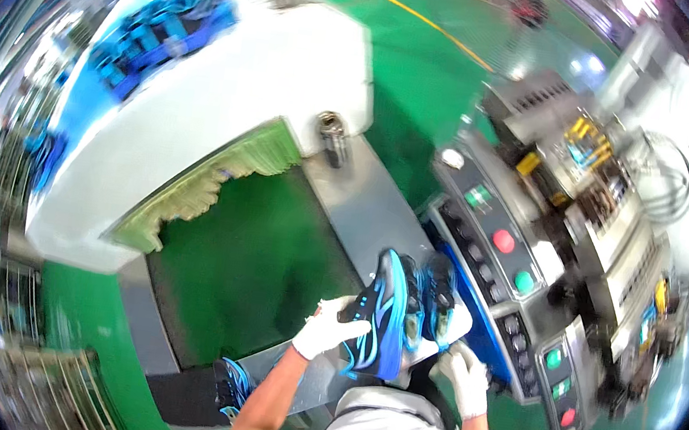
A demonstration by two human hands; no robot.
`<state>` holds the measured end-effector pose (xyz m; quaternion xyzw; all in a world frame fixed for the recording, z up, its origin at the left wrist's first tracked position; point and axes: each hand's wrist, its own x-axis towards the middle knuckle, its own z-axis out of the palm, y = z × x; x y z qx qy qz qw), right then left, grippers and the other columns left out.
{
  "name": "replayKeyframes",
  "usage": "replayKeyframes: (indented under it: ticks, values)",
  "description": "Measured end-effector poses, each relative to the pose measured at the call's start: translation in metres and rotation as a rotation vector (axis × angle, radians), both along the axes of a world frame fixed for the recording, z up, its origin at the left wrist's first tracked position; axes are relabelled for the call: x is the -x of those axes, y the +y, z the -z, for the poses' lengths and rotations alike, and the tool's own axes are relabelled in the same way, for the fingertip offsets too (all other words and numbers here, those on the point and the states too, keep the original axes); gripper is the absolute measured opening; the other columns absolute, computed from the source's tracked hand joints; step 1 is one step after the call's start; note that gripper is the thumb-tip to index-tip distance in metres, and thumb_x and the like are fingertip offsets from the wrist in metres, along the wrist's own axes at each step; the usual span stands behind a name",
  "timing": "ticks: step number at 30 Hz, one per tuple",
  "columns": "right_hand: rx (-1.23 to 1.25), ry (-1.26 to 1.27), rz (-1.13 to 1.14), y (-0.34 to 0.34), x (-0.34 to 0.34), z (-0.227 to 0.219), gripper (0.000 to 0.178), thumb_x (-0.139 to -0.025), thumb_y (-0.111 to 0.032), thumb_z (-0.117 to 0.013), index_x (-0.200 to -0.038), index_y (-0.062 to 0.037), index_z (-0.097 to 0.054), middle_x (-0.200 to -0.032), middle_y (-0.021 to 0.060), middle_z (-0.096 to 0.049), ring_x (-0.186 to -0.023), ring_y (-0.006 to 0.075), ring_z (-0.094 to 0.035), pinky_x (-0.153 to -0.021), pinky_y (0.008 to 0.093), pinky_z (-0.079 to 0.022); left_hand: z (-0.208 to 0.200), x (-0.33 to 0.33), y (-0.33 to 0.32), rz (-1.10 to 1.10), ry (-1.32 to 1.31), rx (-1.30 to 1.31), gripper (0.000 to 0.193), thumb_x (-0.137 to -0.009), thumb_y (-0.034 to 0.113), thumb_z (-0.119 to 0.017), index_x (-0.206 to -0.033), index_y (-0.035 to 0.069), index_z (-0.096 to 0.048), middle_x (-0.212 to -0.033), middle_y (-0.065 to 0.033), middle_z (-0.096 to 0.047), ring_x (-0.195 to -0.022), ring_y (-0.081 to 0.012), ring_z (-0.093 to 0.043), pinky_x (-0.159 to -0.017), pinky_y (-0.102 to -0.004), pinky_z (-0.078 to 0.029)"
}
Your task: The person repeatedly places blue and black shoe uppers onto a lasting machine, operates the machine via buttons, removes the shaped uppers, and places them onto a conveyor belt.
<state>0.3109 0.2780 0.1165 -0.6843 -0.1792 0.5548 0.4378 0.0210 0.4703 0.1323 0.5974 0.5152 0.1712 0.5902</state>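
My left hand (332, 328), in a white glove, is closed around a black and blue sports shoe (389, 317) held upright with its toe pointing away from me. Just to its right stand two more dark shoe parts with blue trim, a narrow one (413, 297) and a black one (440, 287). A smooth white form (458, 322) shows beside the black one. My right hand (466, 379), also white-gloved, is just below these pieces with its fingers apart. Whether its fingertips touch them I cannot tell.
A white machine with a fringed curtain (210, 186) stands over a green conveyor belt (253, 255). Blue shoe pieces (164, 34) lie on top of it. Another shoe (230, 386) rests at the belt's near end. At right is a machine with a button panel (503, 240).
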Motion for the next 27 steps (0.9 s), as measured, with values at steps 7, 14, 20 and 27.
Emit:
replayKeyframes:
  ticks: [7, 14, 20, 27]
  values:
    - [-0.332, 0.688, 0.065, 0.014, -0.036, -0.011, 0.064, -0.095, -0.032, -0.068, -0.146, -0.0008, -0.047, -0.136, 0.0138, -0.061, -0.12, 0.0261, -0.062, -0.106, 0.0403, -0.049, 0.021, -0.119, 0.003, 0.184, -0.59, 0.261, 0.048, -0.093, 0.029, -0.065, -0.134, 0.004, -0.06, -0.136, -0.012, -0.063, -0.126, -0.0259, -0.057, -0.11, -0.0406, -0.044]
    - [-0.656, 0.77, 0.123, -0.027, -0.188, -0.086, 0.077, -0.085, -0.022, -0.078, -0.15, -0.0005, -0.042, -0.141, 0.0157, -0.058, -0.124, 0.029, -0.06, -0.108, 0.0416, -0.05, -0.083, -0.272, 0.009, 0.179, -0.357, -0.258, 0.051, -0.093, -0.003, -0.063, -0.142, -0.005, -0.048, -0.137, -0.0189, -0.059, -0.126, -0.0283, -0.06, -0.107, -0.0368, -0.049]
    - [-0.98, 0.871, 0.314, -0.065, -0.23, -0.108, 0.092, -0.076, -0.014, -0.085, -0.154, -0.0002, -0.038, -0.146, 0.0174, -0.055, -0.128, 0.0315, -0.059, -0.109, 0.0426, -0.05, -0.092, -0.338, 0.023, 0.266, -0.121, -0.606, 0.047, -0.091, 0.0, -0.069, -0.137, 0.0, -0.057, -0.135, -0.0138, -0.063, -0.119, -0.0228, -0.064, -0.103, -0.036, -0.051]
    - [-0.966, 0.791, 0.597, -0.056, -0.23, -0.085, 0.059, -0.085, -0.015, -0.077, -0.136, 0.0036, -0.052, -0.125, 0.0135, -0.067, -0.106, 0.0273, -0.069, -0.092, 0.0427, -0.058, -0.118, -0.427, 0.126, 0.493, -0.038, -1.249, 0.031, -0.096, 0.008, -0.062, -0.126, 0.003, -0.066, -0.13, -0.0189, -0.064, -0.121, -0.0362, -0.062, -0.104, -0.0414, -0.048]
